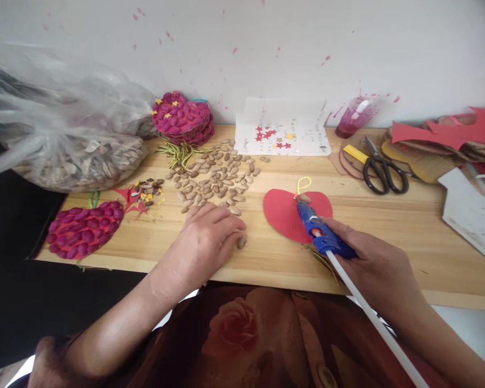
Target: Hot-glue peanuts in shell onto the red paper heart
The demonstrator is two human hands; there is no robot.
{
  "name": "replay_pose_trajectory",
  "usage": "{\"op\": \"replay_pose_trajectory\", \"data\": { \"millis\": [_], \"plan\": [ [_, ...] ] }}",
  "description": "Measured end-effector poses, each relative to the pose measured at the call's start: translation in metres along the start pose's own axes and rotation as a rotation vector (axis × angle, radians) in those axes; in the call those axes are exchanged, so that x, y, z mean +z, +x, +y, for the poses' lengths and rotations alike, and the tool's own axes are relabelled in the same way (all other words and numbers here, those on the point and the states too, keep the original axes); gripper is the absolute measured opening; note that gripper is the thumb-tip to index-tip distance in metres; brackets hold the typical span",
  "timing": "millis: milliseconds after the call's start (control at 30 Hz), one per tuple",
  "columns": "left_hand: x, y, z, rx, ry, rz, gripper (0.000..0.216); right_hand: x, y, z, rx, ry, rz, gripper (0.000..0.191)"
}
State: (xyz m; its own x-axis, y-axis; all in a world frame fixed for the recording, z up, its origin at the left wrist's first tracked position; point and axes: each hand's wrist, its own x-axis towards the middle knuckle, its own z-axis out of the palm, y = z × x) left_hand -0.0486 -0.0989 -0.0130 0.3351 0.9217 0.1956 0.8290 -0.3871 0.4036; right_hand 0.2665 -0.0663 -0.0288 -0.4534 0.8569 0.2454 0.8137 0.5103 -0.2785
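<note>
My right hand (374, 258) is closed round a blue hot-glue gun (321, 233) with a white glue stick trailing back toward me. Its nozzle touches a peanut shell (304, 198) at the top of a red apple-shaped card (281, 213) with a yellow loop (303, 184). My left hand (208, 237) rests palm down on the wooden table (388, 221), fingers curled together, with one peanut shell (241, 241) at its fingertips. A loose pile of peanut shells (214, 178) lies just beyond it.
A clear plastic bag of shells (81, 156) sits far left. A finished purple shell apple (83, 229) lies front left, a stack of them (181, 118) at the back. Paper with star stickers (281, 132), a pink cup (353, 118), scissors (383, 170) and red card scraps (448, 134) lie right.
</note>
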Motion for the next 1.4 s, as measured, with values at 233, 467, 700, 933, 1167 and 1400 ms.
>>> {"op": "replay_pose_trajectory", "data": {
  "millis": [233, 467, 700, 933, 1167, 1400],
  "plan": [
    [0.006, 0.0, 0.007, -0.062, 0.102, -0.025, 0.01, 0.0, -0.002, -0.001, -0.028, -0.002, 0.021, 0.039],
    [0.01, -0.004, 0.008, -0.03, 0.131, -0.026, 0.007, 0.001, -0.001, -0.001, -0.051, -0.023, 0.038, 0.036],
    [0.009, 0.004, 0.007, 0.004, 0.043, -0.02, 0.006, 0.0, -0.003, -0.001, -0.06, -0.023, 0.036, 0.035],
    [0.021, 0.043, 0.026, 0.216, -0.17, 0.02, 0.006, -0.003, -0.004, -0.003, -0.045, 0.027, 0.054, 0.036],
    [0.036, 0.065, 0.03, 0.252, -0.092, -0.131, 0.012, -0.002, 0.0, 0.0, -0.013, 0.114, 0.046, 0.038],
    [0.037, 0.063, 0.027, 0.272, -0.083, -0.091, 0.012, 0.0, 0.006, 0.001, -0.004, 0.111, 0.013, 0.039]
  ]
}}
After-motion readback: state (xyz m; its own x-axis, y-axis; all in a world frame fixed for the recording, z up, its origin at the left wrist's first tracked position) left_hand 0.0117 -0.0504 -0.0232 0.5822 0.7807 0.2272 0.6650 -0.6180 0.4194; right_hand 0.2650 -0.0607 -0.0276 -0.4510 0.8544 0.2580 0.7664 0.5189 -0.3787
